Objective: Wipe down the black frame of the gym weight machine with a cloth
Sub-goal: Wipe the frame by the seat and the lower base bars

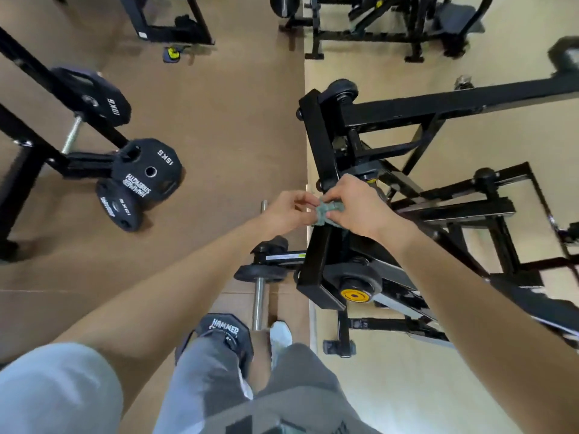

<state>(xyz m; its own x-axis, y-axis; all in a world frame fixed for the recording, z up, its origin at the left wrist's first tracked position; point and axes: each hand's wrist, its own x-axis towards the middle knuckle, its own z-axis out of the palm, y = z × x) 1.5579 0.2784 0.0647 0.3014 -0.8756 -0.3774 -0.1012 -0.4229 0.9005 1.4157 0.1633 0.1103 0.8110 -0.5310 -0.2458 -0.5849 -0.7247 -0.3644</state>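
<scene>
Cloth [327, 211], grey-green and bunched, sits between both hands right over a long black bar of the frame [318, 139], touching it or just above it; the overhead view does not settle which. The right hand [357, 205] has its fingers curled round the cloth's right side. The left hand [289, 211] seems to pinch the cloth's left edge with curled fingertips. Lower on the same frame is a round hub [354, 295] with a yellow centre. Well apart to the left, black weight plates [147, 170] marked 15KG and 10KG hang on another rack [22, 164]. A steel peg [259, 303] sticks out near the person's shoe [280, 336].
</scene>
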